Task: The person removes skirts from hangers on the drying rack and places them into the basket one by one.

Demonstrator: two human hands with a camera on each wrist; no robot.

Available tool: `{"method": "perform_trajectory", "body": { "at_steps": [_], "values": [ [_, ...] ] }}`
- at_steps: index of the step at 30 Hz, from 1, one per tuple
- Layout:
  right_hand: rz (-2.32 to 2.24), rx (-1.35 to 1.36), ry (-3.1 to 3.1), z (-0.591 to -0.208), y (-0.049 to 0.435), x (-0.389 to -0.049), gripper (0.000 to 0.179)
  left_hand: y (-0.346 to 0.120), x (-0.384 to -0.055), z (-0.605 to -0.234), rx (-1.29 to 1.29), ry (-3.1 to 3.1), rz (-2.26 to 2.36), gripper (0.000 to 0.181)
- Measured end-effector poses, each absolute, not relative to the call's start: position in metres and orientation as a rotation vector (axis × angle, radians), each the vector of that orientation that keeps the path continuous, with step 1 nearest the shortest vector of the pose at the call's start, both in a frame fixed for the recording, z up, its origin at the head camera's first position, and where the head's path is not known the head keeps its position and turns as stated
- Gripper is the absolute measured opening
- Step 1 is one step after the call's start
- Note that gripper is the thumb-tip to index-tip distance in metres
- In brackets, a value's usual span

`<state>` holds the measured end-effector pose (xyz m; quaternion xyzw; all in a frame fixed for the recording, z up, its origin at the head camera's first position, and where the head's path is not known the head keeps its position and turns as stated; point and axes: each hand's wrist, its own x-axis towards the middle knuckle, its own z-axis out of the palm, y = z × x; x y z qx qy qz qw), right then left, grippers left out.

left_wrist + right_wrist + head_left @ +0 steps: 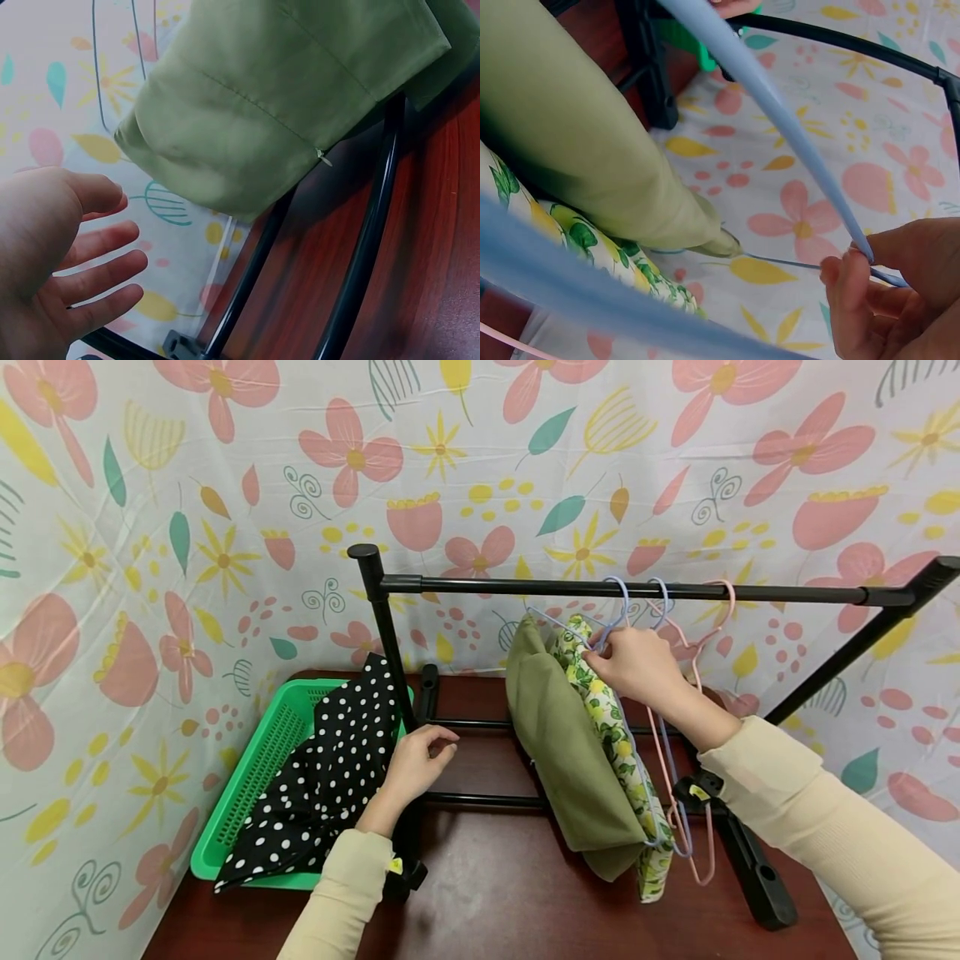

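My right hand (641,664) pinches a light blue hanger (776,105) near its neck, just below the black rail (487,586). An olive-green cloth cover (566,752) hangs folded beside a lemon-print cloth (615,739), both under that hand. In the left wrist view a small zip pull (323,157) shows on the green cover's seam. My left hand (416,764) is held in the air by the rack's left post, fingers loosely bent and holding nothing. Close to it, a black polka-dot cloth (330,777) lies bunched in a green basket (258,760).
Another blue hanger (662,597) and a pink hanger (727,602) hang right of my right hand. The black rack's slanted right post (832,652) and right foot (753,868) bound that side. A dark red-brown table (495,877) lies beneath, with flower-print fabric behind.
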<state>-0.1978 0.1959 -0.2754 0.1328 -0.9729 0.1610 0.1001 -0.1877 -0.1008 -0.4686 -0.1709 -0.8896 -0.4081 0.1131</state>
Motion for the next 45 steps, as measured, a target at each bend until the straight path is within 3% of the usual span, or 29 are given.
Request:
{"method": "perform_trajectory", "body": {
  "at_steps": [45],
  "values": [
    [0.469, 0.442, -2.724, -0.263, 0.173, -0.201, 0.024, -0.083, -0.189, -0.484, -0.463, -2.62, -1.3, 0.01]
  ]
}}
